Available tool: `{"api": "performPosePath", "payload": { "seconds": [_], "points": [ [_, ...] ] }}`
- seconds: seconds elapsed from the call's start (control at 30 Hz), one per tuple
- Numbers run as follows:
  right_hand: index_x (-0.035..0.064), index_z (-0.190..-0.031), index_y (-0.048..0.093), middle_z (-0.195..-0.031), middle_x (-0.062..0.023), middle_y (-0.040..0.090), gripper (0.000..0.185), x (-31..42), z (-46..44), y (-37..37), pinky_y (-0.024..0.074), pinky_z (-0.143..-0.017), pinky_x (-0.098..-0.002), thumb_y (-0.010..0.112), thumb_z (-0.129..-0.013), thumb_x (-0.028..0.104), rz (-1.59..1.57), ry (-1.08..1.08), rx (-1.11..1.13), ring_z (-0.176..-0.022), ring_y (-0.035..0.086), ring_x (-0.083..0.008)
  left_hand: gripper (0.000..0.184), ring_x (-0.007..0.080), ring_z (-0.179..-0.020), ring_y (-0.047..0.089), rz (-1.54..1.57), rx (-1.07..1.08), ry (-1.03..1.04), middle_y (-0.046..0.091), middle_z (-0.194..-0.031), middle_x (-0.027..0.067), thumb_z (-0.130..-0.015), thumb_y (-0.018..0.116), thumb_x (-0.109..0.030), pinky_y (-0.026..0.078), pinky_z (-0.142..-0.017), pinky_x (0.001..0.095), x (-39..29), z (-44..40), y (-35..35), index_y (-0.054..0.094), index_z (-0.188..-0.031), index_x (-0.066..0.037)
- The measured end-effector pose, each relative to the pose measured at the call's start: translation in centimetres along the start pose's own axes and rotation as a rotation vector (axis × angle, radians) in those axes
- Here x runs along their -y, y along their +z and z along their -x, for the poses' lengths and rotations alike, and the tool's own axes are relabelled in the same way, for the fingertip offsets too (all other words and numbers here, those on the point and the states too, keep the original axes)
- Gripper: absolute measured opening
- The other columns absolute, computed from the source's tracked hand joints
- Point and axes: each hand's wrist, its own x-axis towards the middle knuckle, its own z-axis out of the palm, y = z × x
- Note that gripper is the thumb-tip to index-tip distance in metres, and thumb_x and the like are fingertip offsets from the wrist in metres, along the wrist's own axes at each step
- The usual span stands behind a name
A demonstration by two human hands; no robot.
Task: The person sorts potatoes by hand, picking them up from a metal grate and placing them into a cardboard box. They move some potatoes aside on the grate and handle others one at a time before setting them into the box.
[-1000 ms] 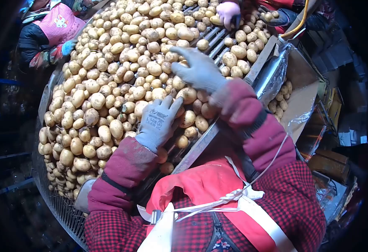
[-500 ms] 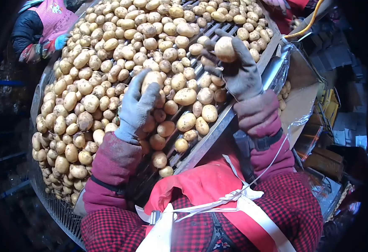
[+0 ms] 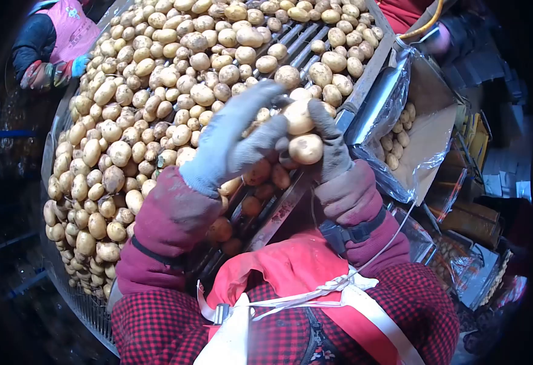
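"Left hand (image 3: 227,146): one, in a grey glove, open, fingers reaching forward and loosely bent. Contact with the potatoes beside it: cannot tell"

"And the right hand (image 3: 334,149)?"

"One, grey glove, soiled. Gripping the upper potato (image 3: 298,117), thumb and fingers partly hidden. Lower potato (image 3: 306,149): directly below the upper one, against the same glove — how it is supported is unclear"

"Where do both potatoes lie?"

"Between the two hands, above the near side of the slatted rack (image 3: 303,44). Under and around: a broad heap of potatoes (image 3: 105,137), thickest to the left, bare slats showing near the top"

"Other items?"

"Metal rail (image 3: 284,210), along the rack's near side. Cardboard box (image 3: 438,115), right of the rack, plastic film over its edges, small potatoes (image 3: 397,145) inside. Yellow hose (image 3: 427,25), upper right. Another person (image 3: 75,30), upper left, pink checked garment, blue-gloved hand (image 3: 80,65) at the heap's edge"
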Motion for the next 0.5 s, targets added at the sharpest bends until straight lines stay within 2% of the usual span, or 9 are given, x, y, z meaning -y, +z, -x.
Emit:
{"api": "performPosePath", "payload": {
  "seconds": [0.03, 0.07, 0.1, 0.17, 0.2, 0.37, 0.43, 0.47, 0.5],
  "points": [
    [0.0061, -0.144, 0.057, -0.113, -0.0143, 0.074, 0.071, 0.8, 0.3, -0.3, 0.0643, -0.069, -0.0397, 0.063, -0.100, 0.062, 0.071, -0.038, 0.099, -0.087, 0.075, -0.0215, 0.054, 0.0351, -0.131, 0.063, -0.072, -0.039, -0.078, 0.063, -0.143, 0.0224, -0.103, 0.067, -0.027, 0.048, -0.111, 0.0419, -1.2, 0.0, -0.8, 0.055, -0.149, -0.002],
    [0.0041, -0.148, 0.052, -0.113, -0.0175, 0.074, 0.076, 1.4, 1.2, -0.4, 0.0632, -0.064, -0.0352, 0.062, -0.100, 0.062, 0.079, -0.083, 0.113, -0.082, 0.074, -0.0195, 0.054, 0.0370, -0.126, 0.065, -0.257, -0.004, -0.075, 0.065, -0.139, 0.0216, -0.099, 0.069, -0.027, 0.051, -0.107, 0.0436, -0.9, 0.5, -1.2, 0.057, -0.146, -0.002],
    [0.0023, -0.151, 0.049, -0.114, -0.0207, 0.074, 0.079, 2.1, 1.7, -0.5, 0.0623, -0.062, -0.0335, 0.062, -0.101, 0.062, 0.107, -0.113, 0.035, -0.082, 0.074, -0.0206, 0.054, 0.0390, -0.120, 0.067, -0.439, 0.028, -0.072, 0.067, -0.135, 0.0209, -0.096, 0.072, -0.026, 0.053, -0.103, 0.0453, -0.6, 1.0, -1.2, 0.059, -0.143, -0.003],
    [0.0021, -0.151, 0.048, -0.116, -0.0219, 0.074, 0.081, 2.3, 1.7, -1.6, 0.0628, -0.062, -0.0328, 0.061, -0.100, 0.063, 0.065, -0.157, 0.082, -0.083, 0.075, -0.0218, 0.060, 0.0398, -0.114, 0.067, -0.594, 0.300, -0.217, 0.067, -0.130, 0.0180, -0.088, 0.075, -0.022, 0.055, -0.096, 0.0477, -0.1, 2.3, 0.0, 0.059, -0.143, -0.006],
    [0.0023, -0.153, 0.047, -0.120, -0.0225, 0.073, 0.082, 2.5, 2.0, -1.8, 0.0636, -0.062, -0.0328, 0.059, -0.101, 0.064, 0.064, -0.156, 0.062, -0.087, 0.076, -0.0239, 0.069, 0.0371, -0.108, 0.067, -0.807, 0.294, -0.204, 0.065, -0.126, 0.0146, -0.081, 0.077, -0.020, 0.055, -0.089, 0.0482, 0.5, 2.9, 1.7, 0.055, -0.146, -0.008],
    [0.0032, -0.155, 0.047, -0.129, -0.0245, 0.069, 0.082, 2.6, 2.7, -1.8, 0.0645, -0.067, -0.0336, 0.057, -0.102, 0.064, 0.138, -0.162, 0.059, -0.101, 0.077, -0.0305, 0.075, 0.0343, -0.103, 0.065, -0.916, 0.292, -0.173, 0.063, -0.120, 0.0116, -0.079, 0.077, -0.017, 0.053, -0.084, 0.0477, 2.4, -0.1, 3.6, 0.052, -0.150, -0.013],
    [0.0051, -0.155, 0.048, -0.137, -0.0243, 0.066, 0.080, 2.3, 2.7, -2.0, 0.0656, -0.071, -0.0352, 0.056, -0.102, 0.065, 0.071, -0.145, 0.113, -0.107, 0.076, -0.0302, 0.076, 0.0340, -0.104, 0.065, -0.928, 0.332, -0.136, 0.063, -0.118, 0.0109, -0.079, 0.076, -0.015, 0.053, -0.084, 0.0474, 2.7, -0.4, 3.6, 0.051, -0.151, -0.015],
    [0.0036, -0.155, 0.046, -0.139, -0.0258, 0.065, 0.082, 2.2, 2.6, -2.6, 0.0673, -0.073, -0.0382, 0.056, -0.102, 0.065, 0.039, -0.142, 0.111, -0.111, 0.075, -0.0350, 0.076, 0.0335, -0.105, 0.065, -0.957, 0.323, -0.125, 0.063, -0.117, 0.0108, -0.078, 0.077, -0.014, 0.053, -0.084, 0.0472, 2.7, -0.3, 3.6, 0.051, -0.151, -0.016],
    [0.0036, -0.155, 0.046, -0.139, -0.0258, 0.065, 0.082, 2.3, 2.7, -2.4, 0.0673, -0.073, -0.0382, 0.056, -0.102, 0.065, 0.041, -0.147, 0.116, -0.111, 0.075, -0.0350, 0.077, 0.0330, -0.105, 0.066, -0.987, 0.313, -0.115, 0.063, -0.115, 0.0108, -0.078, 0.077, -0.014, 0.054, -0.084, 0.0469, 2.8, -0.2, 3.7, 0.052, -0.150, -0.017]
  ]
}}
